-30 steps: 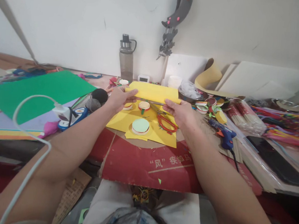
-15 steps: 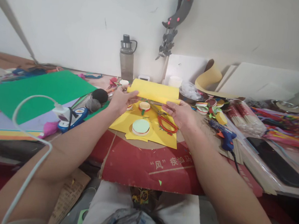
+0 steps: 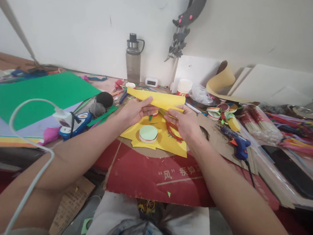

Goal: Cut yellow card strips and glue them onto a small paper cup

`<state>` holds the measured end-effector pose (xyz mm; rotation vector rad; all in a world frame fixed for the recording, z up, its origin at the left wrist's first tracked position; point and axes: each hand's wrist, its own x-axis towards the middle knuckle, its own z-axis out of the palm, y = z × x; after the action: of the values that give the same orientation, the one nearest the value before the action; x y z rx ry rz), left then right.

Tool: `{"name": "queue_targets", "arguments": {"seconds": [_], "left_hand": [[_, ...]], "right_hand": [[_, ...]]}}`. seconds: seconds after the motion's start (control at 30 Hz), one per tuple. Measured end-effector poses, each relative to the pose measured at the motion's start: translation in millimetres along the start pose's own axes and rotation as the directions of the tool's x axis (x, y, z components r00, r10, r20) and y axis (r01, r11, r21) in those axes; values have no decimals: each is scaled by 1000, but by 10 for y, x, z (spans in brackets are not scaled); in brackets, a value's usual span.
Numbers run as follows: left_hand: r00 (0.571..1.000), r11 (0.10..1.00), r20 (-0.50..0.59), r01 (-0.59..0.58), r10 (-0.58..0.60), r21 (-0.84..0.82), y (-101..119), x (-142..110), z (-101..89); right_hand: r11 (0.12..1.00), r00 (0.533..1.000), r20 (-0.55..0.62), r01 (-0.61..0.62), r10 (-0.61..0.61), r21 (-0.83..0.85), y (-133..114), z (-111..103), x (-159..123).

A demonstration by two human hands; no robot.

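Observation:
Between my hands, above the table, is a curled yellow sheet (image 3: pixel 158 99), paper or thin foam. My left hand (image 3: pixel 136 110) grips its lower left part, thumb on the front and fingers beneath. At the sheet's right end my right hand (image 3: pixel 182 119) pinches the lower edge. Under it lies more yellow sheet (image 3: pixel 130 130) with cut edges. On that rests a round disc with a pale green top (image 3: pixel 148 134). Scissors with red handles (image 3: pixel 174 130) lie partly hidden by my right hand. Another small round piece behind is mostly covered.
A red cardboard sheet (image 3: pixel 140 174) covers the table's front. To the right are a blue glue gun (image 3: pixel 241 147) and a black phone (image 3: pixel 294 171). A grey bottle (image 3: pixel 133 62) stands at the back. Green sheets (image 3: pixel 37 96) and a white cable (image 3: pixel 34 180) lie left.
My hands have come closer together and the yellow sheet has tilted and flattened, its left end higher. The clock and paper cup behind it now show more. The view has shifted slightly.

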<state>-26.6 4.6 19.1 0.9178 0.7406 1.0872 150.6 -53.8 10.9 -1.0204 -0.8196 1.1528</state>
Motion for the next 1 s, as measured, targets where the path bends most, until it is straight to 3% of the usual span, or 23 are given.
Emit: {"name": "queue_targets", "arguments": {"seconds": [0.2, 0.5, 0.73, 1.0], "left_hand": [[1000, 1000, -21, -17, 17, 10, -31, 9, -25], [999, 999, 11, -38, 38, 12, -94, -24, 22], [997, 998, -69, -21, 16, -62, -90, -27, 44], [996, 997, -92, 14, -21, -80, -106, -42, 91]], "right_hand": [[999, 999, -22, -26, 25, -38, -9, 16, -47], [997, 999, 0, 32, -32, -65, 32, 70, -78], [995, 996, -45, 76, -79, -68, 105, 38, -12], [1000, 999, -42, 11, -10, 10, 54, 34, -43]]}}
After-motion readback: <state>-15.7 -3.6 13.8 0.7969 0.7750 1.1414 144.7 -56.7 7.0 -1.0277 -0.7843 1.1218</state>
